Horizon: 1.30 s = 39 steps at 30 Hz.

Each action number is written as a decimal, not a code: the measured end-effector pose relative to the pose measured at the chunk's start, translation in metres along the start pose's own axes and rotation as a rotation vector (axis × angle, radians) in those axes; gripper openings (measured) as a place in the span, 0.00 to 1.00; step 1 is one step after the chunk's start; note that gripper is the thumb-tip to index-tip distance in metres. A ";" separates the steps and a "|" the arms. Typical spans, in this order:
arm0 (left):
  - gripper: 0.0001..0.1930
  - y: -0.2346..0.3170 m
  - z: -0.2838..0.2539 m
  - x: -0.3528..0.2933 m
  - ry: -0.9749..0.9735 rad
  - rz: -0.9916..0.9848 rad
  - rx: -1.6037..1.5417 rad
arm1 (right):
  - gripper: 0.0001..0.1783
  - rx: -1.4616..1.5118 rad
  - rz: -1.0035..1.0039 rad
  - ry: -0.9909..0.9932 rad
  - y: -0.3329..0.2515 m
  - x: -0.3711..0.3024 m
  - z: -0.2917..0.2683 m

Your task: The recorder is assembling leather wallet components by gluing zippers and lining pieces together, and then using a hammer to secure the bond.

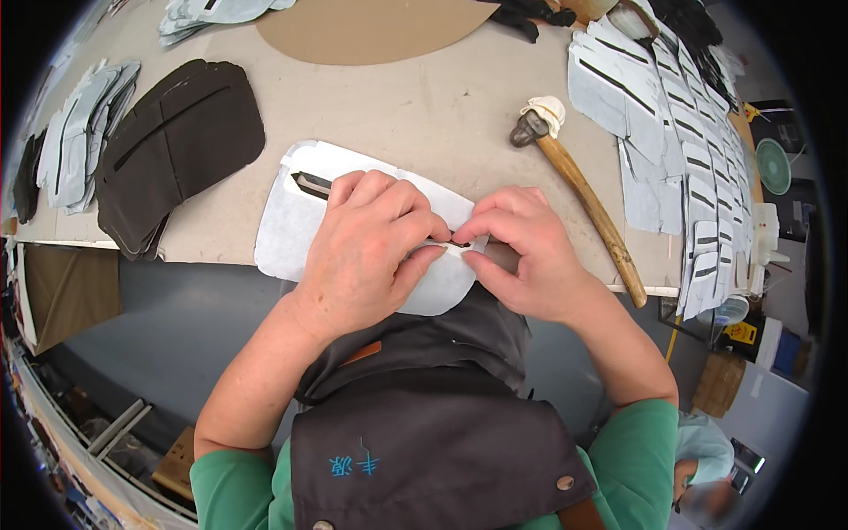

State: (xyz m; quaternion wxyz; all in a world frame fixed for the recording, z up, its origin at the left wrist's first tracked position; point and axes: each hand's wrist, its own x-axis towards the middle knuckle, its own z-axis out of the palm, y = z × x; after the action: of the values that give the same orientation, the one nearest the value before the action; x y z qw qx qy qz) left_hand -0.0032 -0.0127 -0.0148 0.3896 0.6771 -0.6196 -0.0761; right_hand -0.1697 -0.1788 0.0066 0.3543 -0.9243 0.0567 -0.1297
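Observation:
A white-backed panel (287, 225) with rounded corners lies at the table's front edge, partly overhanging it above my lap. A long slot with dark edges (309, 183) runs across the panel; my fingers cover its middle. My left hand (367, 234) rests over the panel, thumb and forefinger closed on the slot's edge near its right end. Right beside it, my right hand (521, 252) pinches the end of the same slot. The fingertips of both hands nearly meet there. A bit of dark material shows between them.
A wooden-handled hammer (587, 190) with a cloth-wrapped end lies to the right. Many white panels with dark strips (693, 159) overlap at the far right. Dark brown panels (181, 146) are stacked at left, beside more white ones (79, 141). A tan board (375, 31) lies at the back.

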 end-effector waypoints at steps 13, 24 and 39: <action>0.13 -0.006 -0.013 -0.006 -0.066 0.111 0.017 | 0.22 -0.165 -0.101 0.042 0.002 -0.018 0.006; 0.11 -0.009 -0.022 -0.013 -0.104 0.042 0.090 | 0.26 -0.133 -0.078 -0.080 -0.008 0.003 0.006; 0.18 0.004 -0.005 -0.024 -0.041 0.088 0.298 | 0.25 -0.255 -0.063 -0.058 -0.014 -0.012 -0.004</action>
State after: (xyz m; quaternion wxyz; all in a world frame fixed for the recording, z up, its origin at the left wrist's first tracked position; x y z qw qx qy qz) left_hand -0.0088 0.0113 -0.0177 0.2751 0.6981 -0.6608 0.0200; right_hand -0.1818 -0.1684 0.0161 0.2313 -0.9666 0.0335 -0.1056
